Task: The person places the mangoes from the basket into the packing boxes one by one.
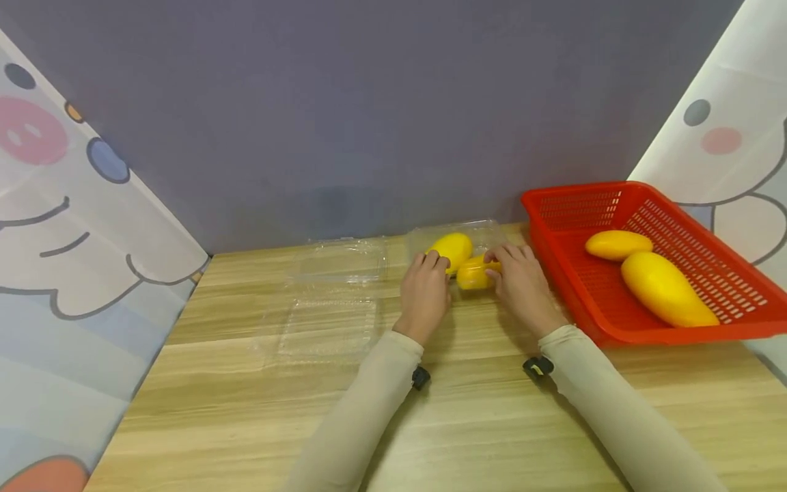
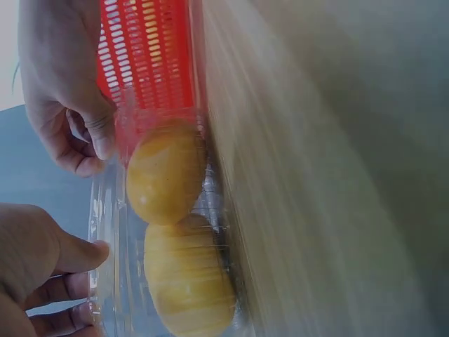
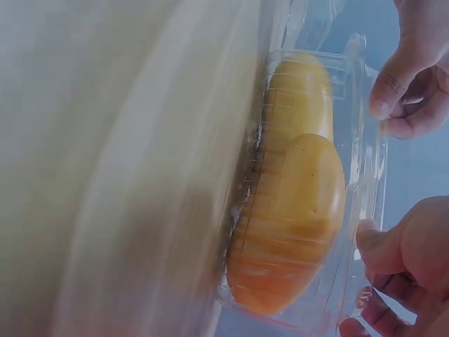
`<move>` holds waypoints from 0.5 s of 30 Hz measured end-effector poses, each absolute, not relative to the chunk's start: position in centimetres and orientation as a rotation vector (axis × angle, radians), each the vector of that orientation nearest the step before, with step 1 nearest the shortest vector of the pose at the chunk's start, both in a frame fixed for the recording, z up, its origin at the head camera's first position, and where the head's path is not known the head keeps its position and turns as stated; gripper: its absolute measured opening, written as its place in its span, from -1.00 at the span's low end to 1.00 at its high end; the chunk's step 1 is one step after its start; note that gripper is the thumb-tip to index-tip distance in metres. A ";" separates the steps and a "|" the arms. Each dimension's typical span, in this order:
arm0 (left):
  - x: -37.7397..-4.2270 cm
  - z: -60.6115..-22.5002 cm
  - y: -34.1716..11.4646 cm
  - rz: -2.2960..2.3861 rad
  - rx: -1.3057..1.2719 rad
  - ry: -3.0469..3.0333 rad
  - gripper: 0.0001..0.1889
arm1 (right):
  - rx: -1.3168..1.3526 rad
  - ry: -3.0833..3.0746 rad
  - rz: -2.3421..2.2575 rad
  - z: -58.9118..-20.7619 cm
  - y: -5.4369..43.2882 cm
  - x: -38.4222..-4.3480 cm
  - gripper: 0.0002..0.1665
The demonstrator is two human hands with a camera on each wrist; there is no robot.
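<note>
Left hand (image 1: pixel 425 290) and right hand (image 1: pixel 522 283) pinch the clear rectangular plastic box (image 3: pixel 340 95); lopsided tugging could easily spill the oval yellow fruits (image 1: pixel 455 247) inside.

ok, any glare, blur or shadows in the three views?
Head: soft shadows on the wooden table, open clear box at left low in contrast; left wrist: table soft and smeared, glints along the filled box rim; right wrist: table also blurred, glints on that box, yellow fruit somewhat clearer.
</note>
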State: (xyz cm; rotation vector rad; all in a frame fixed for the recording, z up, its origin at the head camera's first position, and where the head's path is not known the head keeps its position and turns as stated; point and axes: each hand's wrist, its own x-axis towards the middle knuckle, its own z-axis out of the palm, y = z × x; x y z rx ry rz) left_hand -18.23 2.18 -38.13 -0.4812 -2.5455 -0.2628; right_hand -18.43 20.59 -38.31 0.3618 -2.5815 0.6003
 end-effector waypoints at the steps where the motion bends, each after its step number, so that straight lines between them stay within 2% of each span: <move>1: -18.4 -38.1 2.2 -0.260 -0.477 -2.558 -0.84 | 0.354 -2.591 0.600 -38.3 20.6 -18.6 -0.81; 15: -20.8 -37.9 3.1 -0.245 -0.407 -2.618 -0.83 | 0.242 -2.647 0.696 -38.6 20.4 -21.3 -0.81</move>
